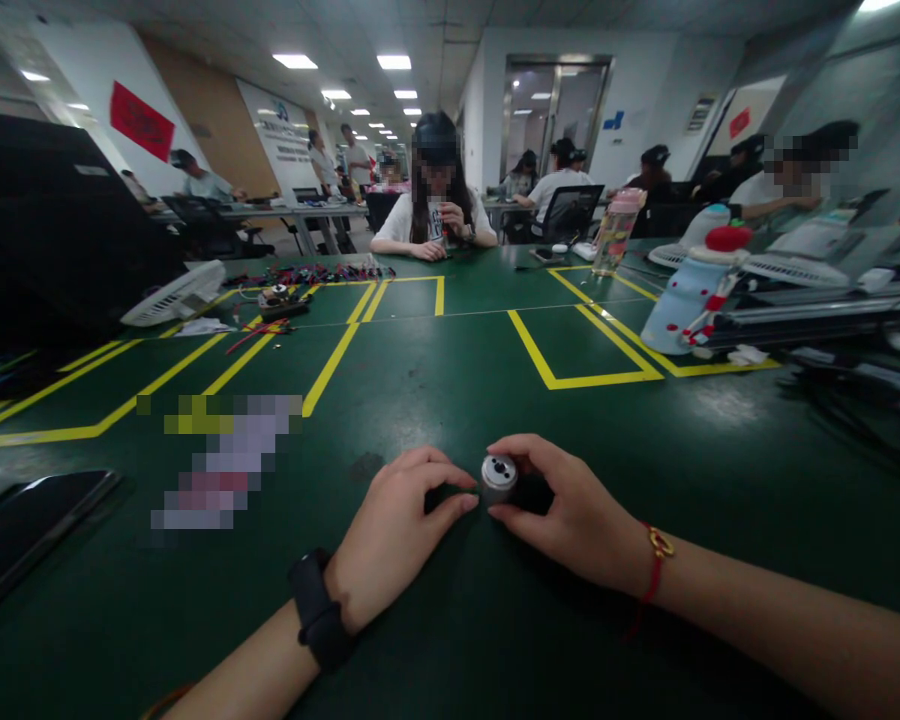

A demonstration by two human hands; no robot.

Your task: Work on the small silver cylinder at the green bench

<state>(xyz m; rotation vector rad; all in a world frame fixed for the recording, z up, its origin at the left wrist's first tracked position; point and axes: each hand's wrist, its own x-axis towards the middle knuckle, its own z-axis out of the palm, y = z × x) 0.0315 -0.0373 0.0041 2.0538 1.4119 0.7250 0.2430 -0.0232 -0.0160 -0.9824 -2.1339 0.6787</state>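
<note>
A small grey metal cylinder that looks like a motor (pixel 499 480) stands upright on the green table, with dark holes in its round top face. My right hand (pixel 570 505) curls around it from the right, index finger at its far side and thumb at its near side. Just left of it is my left hand (pixel 394 525), thumb and index tips drawn close together in a pinch near its side. Whatever may be between those tips is too small to tell.
Yellow tape (pixel 607 381) marks boxes on the table. At the left are a dark phone (pixel 30 520), a blurred-out patch and loose wires (pixel 315 272). A blue bottle (pixel 682 300) and cables (pixel 862 385) lie to the right. Across the table sits a person (pixel 435 215).
</note>
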